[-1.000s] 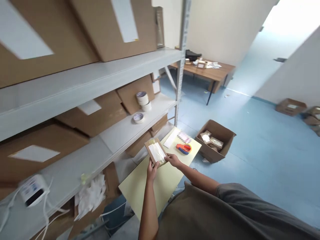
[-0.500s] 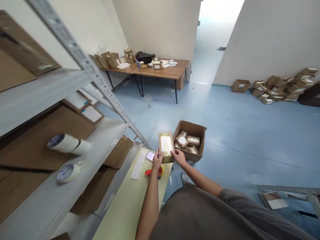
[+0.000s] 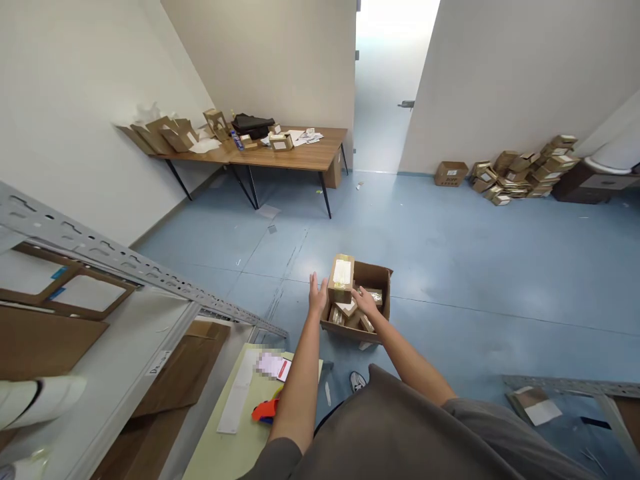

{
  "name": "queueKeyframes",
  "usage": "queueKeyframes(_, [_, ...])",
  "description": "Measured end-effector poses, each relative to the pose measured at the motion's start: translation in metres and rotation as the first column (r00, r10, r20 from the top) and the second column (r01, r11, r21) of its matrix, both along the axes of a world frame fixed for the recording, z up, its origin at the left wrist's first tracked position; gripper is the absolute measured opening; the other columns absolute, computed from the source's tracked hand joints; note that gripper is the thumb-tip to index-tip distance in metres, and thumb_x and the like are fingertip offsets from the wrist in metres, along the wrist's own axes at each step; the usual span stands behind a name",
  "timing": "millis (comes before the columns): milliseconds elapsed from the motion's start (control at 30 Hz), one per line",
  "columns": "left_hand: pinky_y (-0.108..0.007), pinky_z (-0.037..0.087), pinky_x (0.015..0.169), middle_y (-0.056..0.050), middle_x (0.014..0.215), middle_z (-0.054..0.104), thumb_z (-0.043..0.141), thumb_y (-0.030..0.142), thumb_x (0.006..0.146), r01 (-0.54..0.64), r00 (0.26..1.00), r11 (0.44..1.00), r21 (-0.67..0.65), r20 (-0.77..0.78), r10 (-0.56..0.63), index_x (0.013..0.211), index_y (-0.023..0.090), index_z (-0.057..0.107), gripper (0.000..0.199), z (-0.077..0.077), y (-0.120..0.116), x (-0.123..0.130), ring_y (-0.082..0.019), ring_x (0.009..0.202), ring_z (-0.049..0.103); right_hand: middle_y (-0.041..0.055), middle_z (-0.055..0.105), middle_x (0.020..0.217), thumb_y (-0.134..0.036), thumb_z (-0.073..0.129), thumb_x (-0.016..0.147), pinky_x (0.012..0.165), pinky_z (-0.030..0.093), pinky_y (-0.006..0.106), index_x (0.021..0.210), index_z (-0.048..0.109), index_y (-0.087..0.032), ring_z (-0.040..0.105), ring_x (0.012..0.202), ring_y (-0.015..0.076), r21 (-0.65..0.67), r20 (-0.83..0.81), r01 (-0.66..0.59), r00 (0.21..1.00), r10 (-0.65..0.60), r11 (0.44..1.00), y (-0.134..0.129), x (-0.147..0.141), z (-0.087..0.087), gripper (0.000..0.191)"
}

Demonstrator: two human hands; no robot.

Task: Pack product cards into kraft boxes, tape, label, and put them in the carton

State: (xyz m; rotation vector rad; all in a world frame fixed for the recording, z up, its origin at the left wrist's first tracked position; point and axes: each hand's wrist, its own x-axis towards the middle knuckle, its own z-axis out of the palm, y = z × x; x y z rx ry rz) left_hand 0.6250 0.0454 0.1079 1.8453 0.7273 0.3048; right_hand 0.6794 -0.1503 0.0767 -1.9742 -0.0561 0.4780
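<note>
A small cardboard box (image 3: 341, 277) with a white label and shiny tape appears above the left side of an open carton (image 3: 356, 333). My left hand (image 3: 318, 295) is at the box's left side, fingers stretched out and open. At the lower right corner of the box is my right hand (image 3: 366, 303), its fingers apart; they overlap the corner, and whether they still touch it is unclear. Several similar taped boxes (image 3: 373, 295) lie inside the carton, partly hidden by the upper box and my right hand.
A pale green table (image 3: 227, 450) at lower left carries a phone (image 3: 274, 365) and a red tape dispenser (image 3: 265, 409). Metal shelving (image 3: 125, 333) stands left. A wooden desk (image 3: 295, 157) with boxes and papers is at the back. Stacked boxes (image 3: 525, 173) lie along the right wall.
The labelled box has moved from over the table edge to above the open carton. My left hand has opened and come off it; my right hand's grip has loosened. The view has shifted.
</note>
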Motion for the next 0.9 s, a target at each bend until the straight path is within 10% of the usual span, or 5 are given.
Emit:
queueKeyframes(533, [-0.042,0.034,0.127,-0.012,0.164,0.049,0.051,0.057,0.103,-0.154,0.98,0.984,-0.085,0.116,0.163,0.157,0.022,0.05,0.064,0.005,0.031,-0.075,-0.027,0.153,0.043,0.0129,0.076,0.127,-0.05,0.06,0.093,0.102,0.056,0.041,0.138,0.069,-0.019,0.072,0.115,0.0289,0.118,0.091,-0.167,0.983,0.157,0.979,0.044,-0.003,0.024,0.056])
queueKeyframes(900, [-0.041,0.04,0.123,-0.012,0.161,0.052,0.053,0.055,0.103,-0.3,0.921,0.95,-0.09,0.231,0.313,0.152,0.022,0.056,0.059,0.019,0.061,-0.263,-0.027,0.151,0.046,0.0167,0.072,0.136,-0.06,0.061,0.094,0.111,0.051,0.043,0.139,0.067,-0.018,0.067,0.129,0.0294,0.202,0.208,-0.445,0.89,0.406,0.872,0.133,-0.147,0.045,0.062])
